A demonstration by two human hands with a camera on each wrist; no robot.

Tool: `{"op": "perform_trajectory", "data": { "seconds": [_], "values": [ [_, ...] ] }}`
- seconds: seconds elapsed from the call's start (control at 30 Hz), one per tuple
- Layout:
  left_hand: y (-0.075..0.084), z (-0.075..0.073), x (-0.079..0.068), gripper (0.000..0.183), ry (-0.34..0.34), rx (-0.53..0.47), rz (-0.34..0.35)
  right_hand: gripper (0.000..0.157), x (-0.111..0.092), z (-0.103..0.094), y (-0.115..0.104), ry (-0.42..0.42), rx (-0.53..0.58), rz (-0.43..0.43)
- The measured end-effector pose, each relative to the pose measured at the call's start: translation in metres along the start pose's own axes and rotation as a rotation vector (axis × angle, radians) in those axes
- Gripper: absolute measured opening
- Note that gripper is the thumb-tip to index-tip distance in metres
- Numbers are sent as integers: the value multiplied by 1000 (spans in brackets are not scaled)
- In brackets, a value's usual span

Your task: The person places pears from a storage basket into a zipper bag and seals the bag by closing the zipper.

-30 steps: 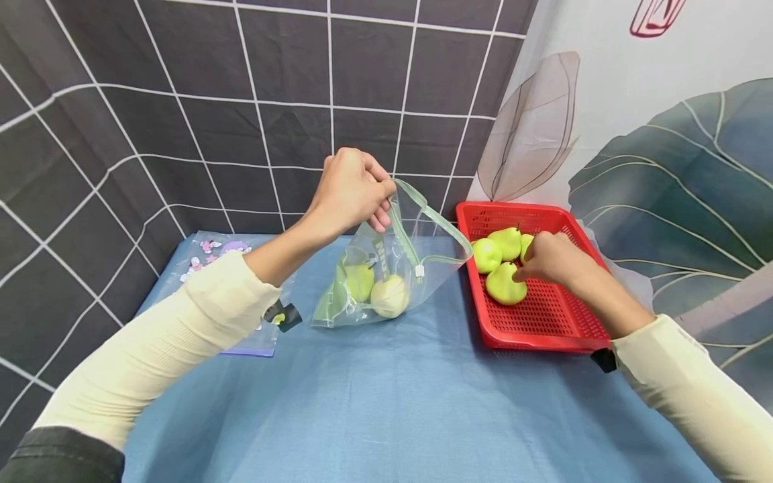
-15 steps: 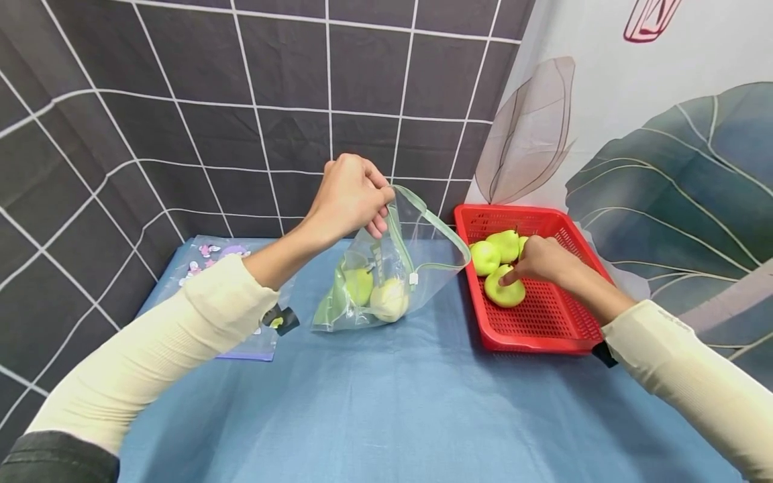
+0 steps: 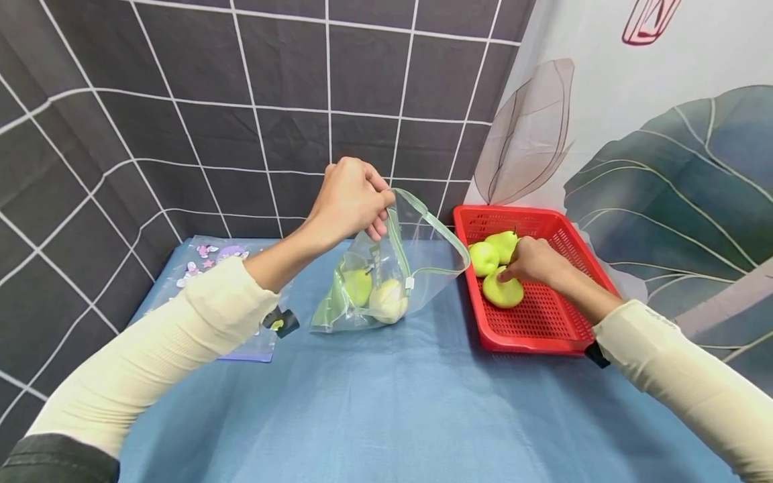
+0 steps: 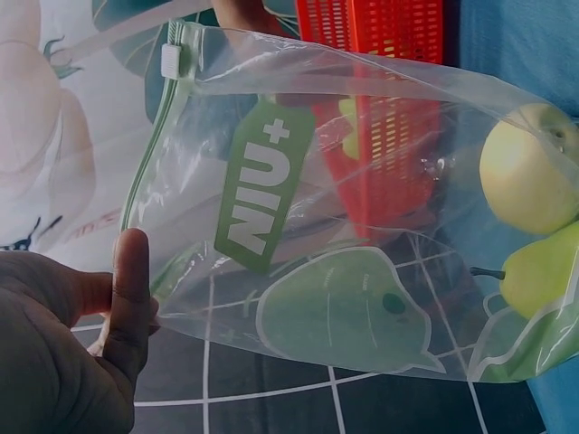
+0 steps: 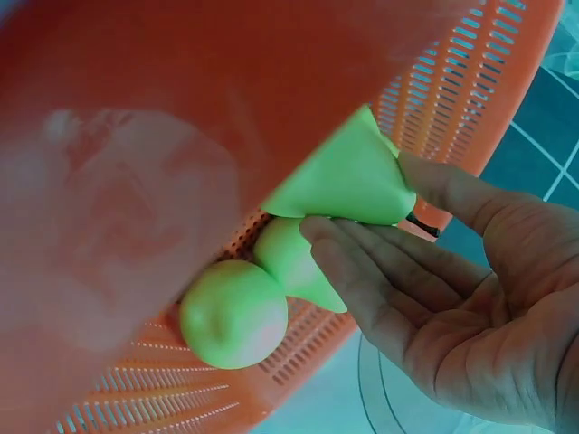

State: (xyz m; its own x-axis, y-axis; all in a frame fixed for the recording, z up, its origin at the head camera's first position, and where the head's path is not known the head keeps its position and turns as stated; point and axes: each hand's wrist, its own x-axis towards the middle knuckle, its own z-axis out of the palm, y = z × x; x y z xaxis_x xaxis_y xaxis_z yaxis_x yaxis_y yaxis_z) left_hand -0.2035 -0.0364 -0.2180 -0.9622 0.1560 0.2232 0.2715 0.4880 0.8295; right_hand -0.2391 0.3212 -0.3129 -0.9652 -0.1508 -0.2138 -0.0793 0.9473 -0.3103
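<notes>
My left hand (image 3: pixel 376 216) pinches the rim of a clear zip bag (image 3: pixel 423 258) and holds its mouth up and open above the blue table. Two green pears (image 3: pixel 357 285) (image 3: pixel 388 300) lie in the bag's bottom. In the left wrist view the thumb (image 4: pixel 133 271) presses the bag's rim (image 4: pixel 149 172), and both pears (image 4: pixel 529 176) show at the right. A red basket (image 3: pixel 543 322) at the right holds three pears. My right hand (image 3: pixel 510 272) closes on the front pear (image 3: pixel 501 294). The right wrist view shows thumb and fingers (image 5: pixel 362 262) around that pear (image 5: pixel 348 172).
A flat printed plastic bag (image 3: pixel 208 258) lies at the table's left back corner. The blue cloth (image 3: pixel 392 402) spreads in front of the bag and basket. A dark tiled wall stands behind, and a leaf-print curtain (image 3: pixel 664 168) hangs at the right.
My right hand has shifted a little left inside the basket and closed on the front pear. The left hand keeps the bag's mouth held up in the same place.
</notes>
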Motion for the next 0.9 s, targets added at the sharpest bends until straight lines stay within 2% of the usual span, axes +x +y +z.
{"op": "perform_trajectory", "data": {
  "seconds": [0.27, 0.53, 0.73, 0.9],
  "values": [
    [0, 0, -2, 13, 2, 9, -10, 28, -4, -3, 1, 54, -8, -9],
    [-2, 1, -2, 13, 3, 7, -14, 30, -18, -21, -1, 120, -5, 4],
    [-5, 0, 0, 15, 8, 16, -17, 48, -34, -43, -7, 145, 11, 43],
    [-4, 1, 0, 14, 6, 7, -23, 58, -49, -62, -20, 258, 21, 38]
  ]
}}
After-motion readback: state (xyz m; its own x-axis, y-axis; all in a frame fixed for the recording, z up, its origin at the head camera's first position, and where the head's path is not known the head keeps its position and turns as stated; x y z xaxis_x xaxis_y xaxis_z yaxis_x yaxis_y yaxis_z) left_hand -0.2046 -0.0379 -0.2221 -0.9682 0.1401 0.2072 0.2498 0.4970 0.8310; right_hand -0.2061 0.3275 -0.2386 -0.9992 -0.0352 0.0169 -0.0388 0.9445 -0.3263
